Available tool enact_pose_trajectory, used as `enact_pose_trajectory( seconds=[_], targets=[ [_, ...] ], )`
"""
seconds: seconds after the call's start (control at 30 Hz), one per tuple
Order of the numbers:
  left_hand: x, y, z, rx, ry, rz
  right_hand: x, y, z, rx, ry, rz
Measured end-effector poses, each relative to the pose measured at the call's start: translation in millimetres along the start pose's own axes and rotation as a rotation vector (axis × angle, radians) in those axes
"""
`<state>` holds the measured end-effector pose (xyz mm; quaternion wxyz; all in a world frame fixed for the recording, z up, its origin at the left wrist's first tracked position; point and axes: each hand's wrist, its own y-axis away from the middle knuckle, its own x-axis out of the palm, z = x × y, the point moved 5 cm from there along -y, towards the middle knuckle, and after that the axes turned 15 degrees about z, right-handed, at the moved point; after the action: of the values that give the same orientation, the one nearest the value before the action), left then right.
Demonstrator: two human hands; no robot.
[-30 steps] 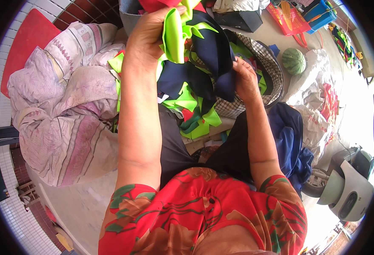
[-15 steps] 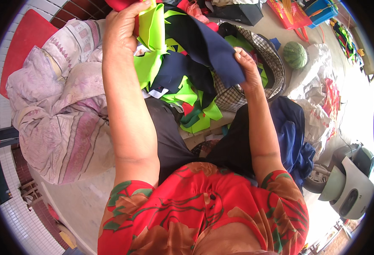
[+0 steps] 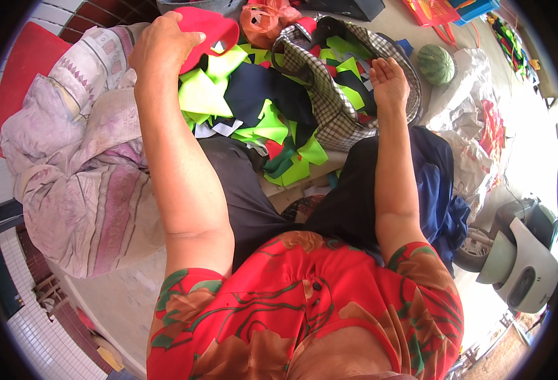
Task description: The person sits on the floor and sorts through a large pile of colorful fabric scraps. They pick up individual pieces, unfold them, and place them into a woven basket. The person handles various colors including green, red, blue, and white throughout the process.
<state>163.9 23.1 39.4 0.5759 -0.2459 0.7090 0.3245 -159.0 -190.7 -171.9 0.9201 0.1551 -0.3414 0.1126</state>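
My left hand [image 3: 162,47] is closed on a red fabric piece [image 3: 212,31], which curls over at the far left of a pile of cloth scraps. Beneath and beside it lie bright green scraps [image 3: 204,92] and dark navy scraps [image 3: 253,92], with a few white, red and dark green bits. My right hand [image 3: 390,82] holds nothing; its palm shows and its fingers are stretched out over the right rim of a checkered cloth bag [image 3: 339,117]. Inside that bag are more green, dark and red scraps [image 3: 352,69].
A heap of pale patterned cloth [image 3: 95,183] lies to my left, near a red panel [image 3: 25,76]. Beyond the pile is an orange-red plastic bag [image 3: 266,22]. To the right are a watermelon [image 3: 436,64], white plastic sacking [image 3: 466,120] and a grey-white machine with a wheel [image 3: 529,266].
The navy strip has left my right hand, which has opened over the checkered bag. My left hand has moved nearer and left, and the red piece now shows fully in it.
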Motion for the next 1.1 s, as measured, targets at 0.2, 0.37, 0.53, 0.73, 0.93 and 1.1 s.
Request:
enact_pose_trajectory(
  seconds=[0.2, 0.37, 0.53, 0.73, 0.93, 1.1],
  targets=[
    [2.6, 1.9, -22.3, 0.08, -0.02, 0.02, 16.1, 4.9, -3.2, 0.007, 0.162, 0.061],
    [18.7, 34.7, -83.0, 0.44, 0.004, -0.093, 20.7, -22.0, -17.0, 0.145, 0.615, 0.298],
    [39.5, 45.5, -107.8, 0.569, 0.04, 0.034, -31.2, -71.3, -50.6, 0.283, 1.158, 0.346],
    [48.7, 58.6, -128.7, 0.653, 0.037, 0.088, -116.5, -113.8, -82.6, 0.261, 1.779, 0.353],
    [49.0, 58.3, -129.3, 0.671, 0.037, 0.088, -136.3, -95.2, -137.6, 0.405, 1.697, 0.332],
    [47.9, 55.0, -128.4, 0.649, 0.021, 0.109, -111.9, -68.7, -174.5, 0.757, 1.83, 0.705]
  ],
)
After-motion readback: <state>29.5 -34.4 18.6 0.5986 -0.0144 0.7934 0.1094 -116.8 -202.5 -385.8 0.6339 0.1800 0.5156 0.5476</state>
